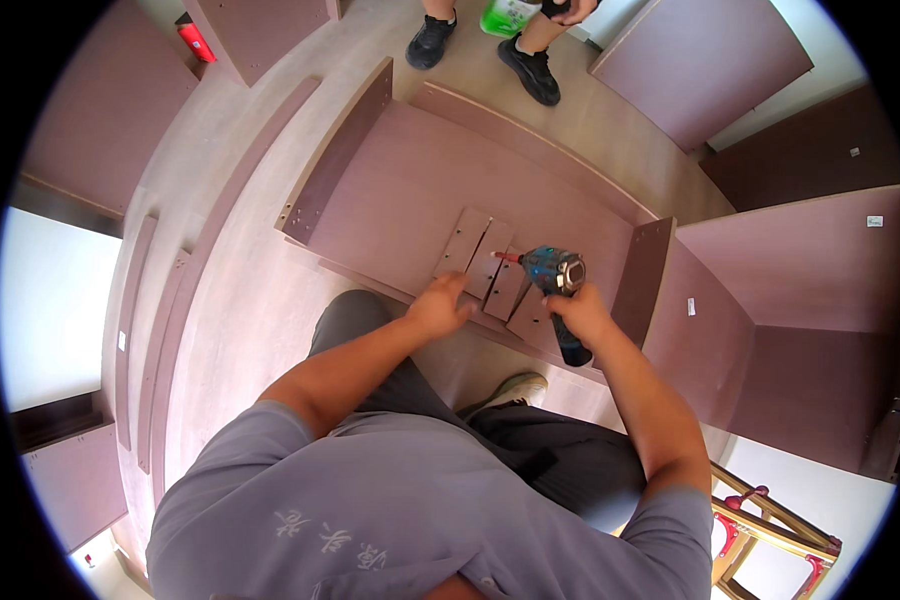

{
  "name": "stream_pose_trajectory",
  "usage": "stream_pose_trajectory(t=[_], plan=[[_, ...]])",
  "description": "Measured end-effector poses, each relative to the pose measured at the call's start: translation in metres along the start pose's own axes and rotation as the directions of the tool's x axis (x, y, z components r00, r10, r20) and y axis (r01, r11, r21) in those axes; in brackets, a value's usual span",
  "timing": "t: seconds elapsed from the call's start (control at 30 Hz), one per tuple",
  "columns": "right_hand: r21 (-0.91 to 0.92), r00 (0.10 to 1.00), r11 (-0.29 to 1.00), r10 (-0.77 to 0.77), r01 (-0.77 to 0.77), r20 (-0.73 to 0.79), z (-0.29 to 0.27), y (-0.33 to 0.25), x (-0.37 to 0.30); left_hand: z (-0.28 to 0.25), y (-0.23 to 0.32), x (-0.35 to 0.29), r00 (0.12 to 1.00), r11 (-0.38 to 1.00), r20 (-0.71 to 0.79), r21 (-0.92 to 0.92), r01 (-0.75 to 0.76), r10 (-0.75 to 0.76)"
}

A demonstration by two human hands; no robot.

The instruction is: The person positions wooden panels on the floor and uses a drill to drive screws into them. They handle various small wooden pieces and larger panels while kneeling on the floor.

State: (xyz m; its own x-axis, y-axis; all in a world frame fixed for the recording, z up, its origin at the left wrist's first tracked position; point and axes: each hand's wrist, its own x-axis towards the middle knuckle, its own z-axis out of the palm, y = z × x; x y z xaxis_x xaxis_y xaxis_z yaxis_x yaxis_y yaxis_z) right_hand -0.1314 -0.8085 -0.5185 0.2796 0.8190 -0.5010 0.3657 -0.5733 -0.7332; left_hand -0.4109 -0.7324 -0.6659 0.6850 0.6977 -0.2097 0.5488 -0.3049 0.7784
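My right hand (582, 312) is wrapped round the handle of a blue and black cordless drill (552, 268). The drill's red-tipped bit points left, over several small brown board pieces (487, 262) with dark holes or fittings in them. Whether the tip touches a board cannot be made out. At the near end of the leftmost piece is my left hand (440, 305), fingers stretched out and apart from the drill. These pieces lie side by side on a large shallow brown panel frame (410, 165) with raised edges.
An open brown cabinet box (715, 300) stands to the right. Long narrow boards (232, 165) lie on the floor at left. A person in black shoes (530, 72) stands beyond the frame, near a green package (508, 16). A folding ladder (770, 530) is at lower right.
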Motion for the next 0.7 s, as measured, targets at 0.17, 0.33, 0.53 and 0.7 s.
stream_pose_trajectory(t=[0.17, 0.33, 0.53, 0.7], plan=[[-0.068, 0.994, 0.994, 0.083, -0.087, -0.064, -0.004, 0.002, 0.035, -0.016, 0.009, -0.005, 0.924, 0.823, 0.383, 0.529, -0.207, -0.014], [-0.305, 0.998, 0.95, 0.056, -0.06, -0.022, -0.01, 0.003, 0.053, -0.028, 0.022, -0.005, 0.903, 0.797, 0.428, 0.558, -0.234, -0.034], [-0.33, 0.996, 0.939, 0.091, -0.091, -0.018, -0.017, -0.042, 0.075, -0.024, 0.016, -0.001, 0.902, 0.786, 0.432, 0.568, -0.244, -0.032], [-0.645, 0.998, 0.763, 0.06, -0.028, 0.028, -0.001, -0.062, 0.065, -0.027, 0.021, -0.002, 0.894, 0.752, 0.448, 0.596, -0.283, -0.018]])
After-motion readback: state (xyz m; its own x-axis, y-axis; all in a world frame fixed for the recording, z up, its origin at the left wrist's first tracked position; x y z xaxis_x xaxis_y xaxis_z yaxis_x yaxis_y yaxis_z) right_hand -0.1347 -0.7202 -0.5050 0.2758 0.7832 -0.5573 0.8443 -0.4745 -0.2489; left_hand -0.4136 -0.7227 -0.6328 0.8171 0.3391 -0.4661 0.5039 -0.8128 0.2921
